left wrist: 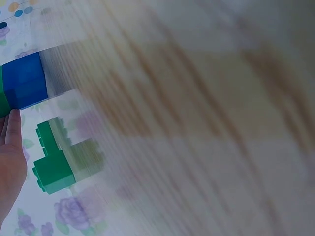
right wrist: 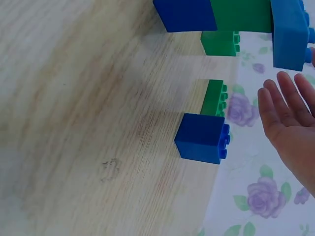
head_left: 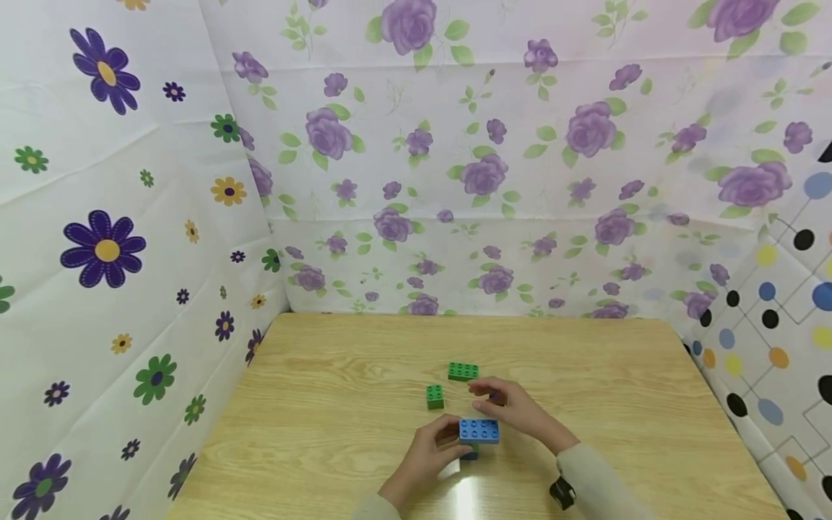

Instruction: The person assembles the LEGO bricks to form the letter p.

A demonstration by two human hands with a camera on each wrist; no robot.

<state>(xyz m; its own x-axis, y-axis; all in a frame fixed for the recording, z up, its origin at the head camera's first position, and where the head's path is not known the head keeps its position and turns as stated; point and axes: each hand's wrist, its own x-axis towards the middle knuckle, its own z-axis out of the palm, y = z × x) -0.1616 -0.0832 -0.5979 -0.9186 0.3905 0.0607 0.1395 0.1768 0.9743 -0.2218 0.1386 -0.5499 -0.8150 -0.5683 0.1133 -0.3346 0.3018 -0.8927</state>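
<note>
Left hand (head_left: 424, 449) up front — fingers gripping your blue-and-green stack (head_left: 479, 438). Right hand (head_left: 516, 410) looks relaxed and empty beside it, dark-blue brick (right wrist: 199, 138) on the counter (head_left: 604, 375) below those fingers. Guessing you're mid-build — next brick needs lining up squarely.

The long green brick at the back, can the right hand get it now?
Probably yes: the right hand looks empty and is close to the long green brick, and in the head view nothing appears to stand between them.
</note>
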